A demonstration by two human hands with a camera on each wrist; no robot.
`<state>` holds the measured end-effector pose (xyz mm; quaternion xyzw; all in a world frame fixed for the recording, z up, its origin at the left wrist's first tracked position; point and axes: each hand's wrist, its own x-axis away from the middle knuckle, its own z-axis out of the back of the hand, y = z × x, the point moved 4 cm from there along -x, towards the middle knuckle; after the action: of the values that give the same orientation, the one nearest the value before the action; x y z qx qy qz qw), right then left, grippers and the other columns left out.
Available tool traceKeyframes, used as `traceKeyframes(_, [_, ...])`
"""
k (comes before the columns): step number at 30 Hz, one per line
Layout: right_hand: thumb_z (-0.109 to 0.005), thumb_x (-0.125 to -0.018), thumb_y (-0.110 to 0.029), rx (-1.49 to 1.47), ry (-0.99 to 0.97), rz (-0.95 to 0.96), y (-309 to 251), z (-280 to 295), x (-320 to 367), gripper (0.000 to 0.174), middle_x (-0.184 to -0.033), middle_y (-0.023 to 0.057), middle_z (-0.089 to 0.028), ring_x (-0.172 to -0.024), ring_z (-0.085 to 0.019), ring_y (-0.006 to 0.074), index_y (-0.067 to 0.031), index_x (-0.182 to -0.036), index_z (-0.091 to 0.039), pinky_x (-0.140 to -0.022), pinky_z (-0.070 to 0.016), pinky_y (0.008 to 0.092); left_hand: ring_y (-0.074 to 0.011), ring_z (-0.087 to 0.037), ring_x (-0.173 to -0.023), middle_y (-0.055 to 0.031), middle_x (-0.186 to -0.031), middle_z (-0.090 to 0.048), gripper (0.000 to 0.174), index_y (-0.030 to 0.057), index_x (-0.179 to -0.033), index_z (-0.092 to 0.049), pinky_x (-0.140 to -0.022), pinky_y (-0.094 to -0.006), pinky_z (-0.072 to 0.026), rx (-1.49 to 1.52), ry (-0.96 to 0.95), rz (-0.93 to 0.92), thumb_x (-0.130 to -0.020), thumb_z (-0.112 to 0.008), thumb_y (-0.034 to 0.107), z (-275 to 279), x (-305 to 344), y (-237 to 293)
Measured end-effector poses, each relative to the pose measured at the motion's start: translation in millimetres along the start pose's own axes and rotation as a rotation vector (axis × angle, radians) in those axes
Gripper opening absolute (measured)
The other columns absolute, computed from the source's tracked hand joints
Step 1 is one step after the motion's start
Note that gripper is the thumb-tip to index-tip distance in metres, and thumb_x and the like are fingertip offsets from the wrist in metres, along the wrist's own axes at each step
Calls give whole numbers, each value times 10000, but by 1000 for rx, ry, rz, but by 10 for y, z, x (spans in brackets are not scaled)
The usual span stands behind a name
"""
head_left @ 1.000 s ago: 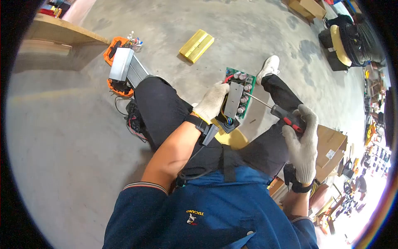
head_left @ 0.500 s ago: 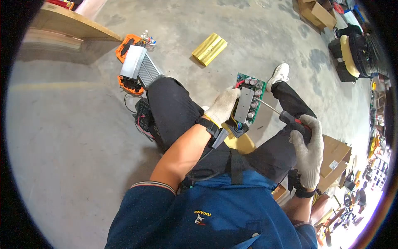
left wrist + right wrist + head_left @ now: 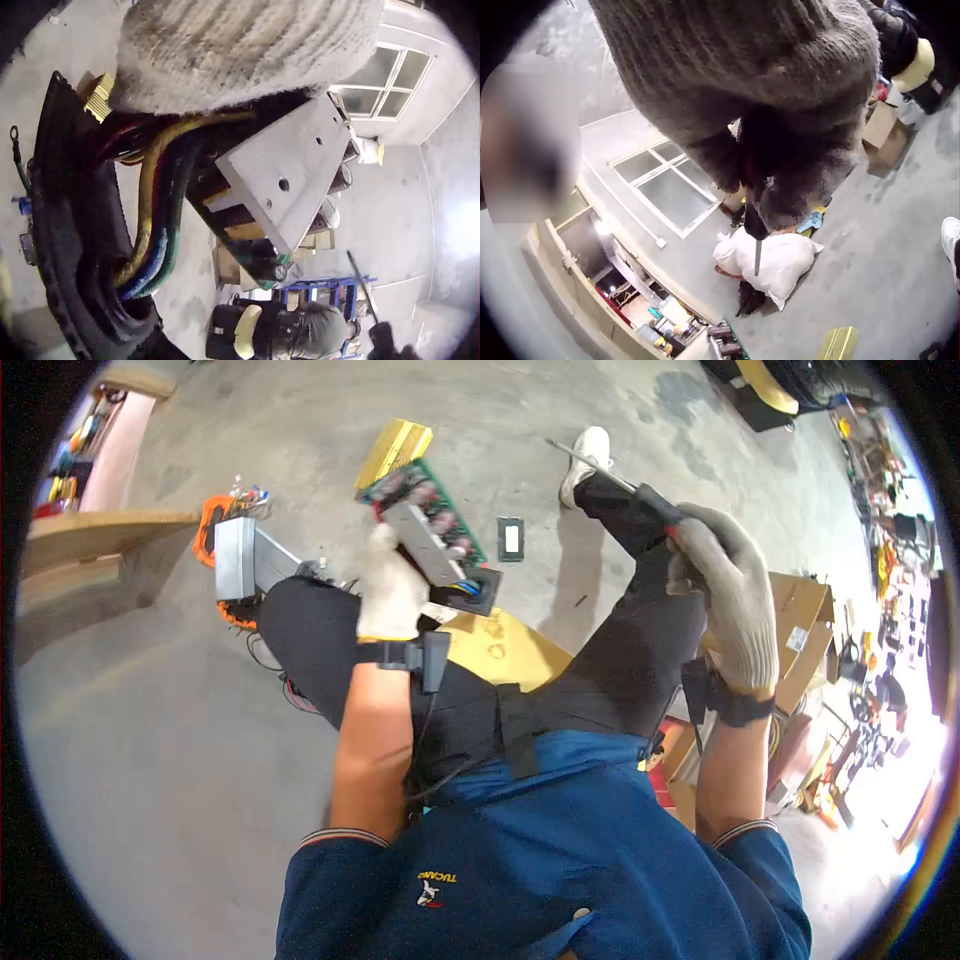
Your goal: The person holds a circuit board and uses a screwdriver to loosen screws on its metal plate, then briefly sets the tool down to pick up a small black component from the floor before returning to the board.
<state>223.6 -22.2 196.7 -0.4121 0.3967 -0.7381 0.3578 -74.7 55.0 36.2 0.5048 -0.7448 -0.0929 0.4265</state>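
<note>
In its white knit glove, my left hand (image 3: 392,592) grips a green circuit board (image 3: 458,520) by its near left side. A flat grey metal plate (image 3: 281,172) with holes runs along the board, beside round capacitors. Yellow, blue and green wires (image 3: 156,251) lead from it to a black end plate (image 3: 487,590). My gloved right hand (image 3: 735,595) holds a screwdriver (image 3: 655,505) by its dark and red handle. The screwdriver's tip points up and left, apart from the board. In the right wrist view, the glove hides most of the handle.
Beyond the board lies a ribbed yellow metal case (image 3: 395,450) on the concrete floor. A dark rectangular piece (image 3: 511,540) with a white label lies between the feet. A silver case (image 3: 235,555) rests over orange parts at left. A cardboard box (image 3: 800,622) stands at right.
My left hand has carried the board away to the left, and it is tilted differently. The screwdriver has come off the board and swung upward. The labelled piece on the floor now shows.
</note>
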Motion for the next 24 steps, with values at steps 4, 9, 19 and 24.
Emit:
traceKeyframes(4, [-679,-1000,-342,-121,-150,-218,473,-112,-248,349,-834,15,-637,-670,-581,102,-8,-1092,-719,-614,-472,267,-257,-518,-1164,-112,-1228,-505,405,175,-1393,-579,-999,-554,-495,-7,125,27,-1015,-470,269,39,8,103])
traceKeyframes(9, [-644,-980,-295,-61,-290,-380,1263,-484,-708,226,-757,-17,-597,-601,-543,88,-84,-899,-666,-566,-446,245,-266,-546,-1165,-93,-1293,-509,420,112,-1356,-609,-931,-568,-510,8,92,41,-983,-465,240,154,-79,13])
traceKeyframes(19, [-721,-911,-305,154,-375,-681,2806,-1187,-1125,295,-709,40,-575,-543,-504,148,-26,-843,-653,-506,-416,322,-268,-550,-1125,-88,-1200,-482,349,200,-1357,-601,-991,-571,-499,-16,223,122,-1036,-532,319,301,-84,-55])
traceKeyframes(24, [-666,-876,-410,391,-441,-638,3247,-1394,-1289,483,-650,156,-672,-582,-670,269,60,-772,-703,-612,-540,392,-214,-580,-1054,-65,-1151,-516,359,168,-1350,-584,-872,-548,-569,-93,308,157,-1017,-523,289,349,-137,-98])
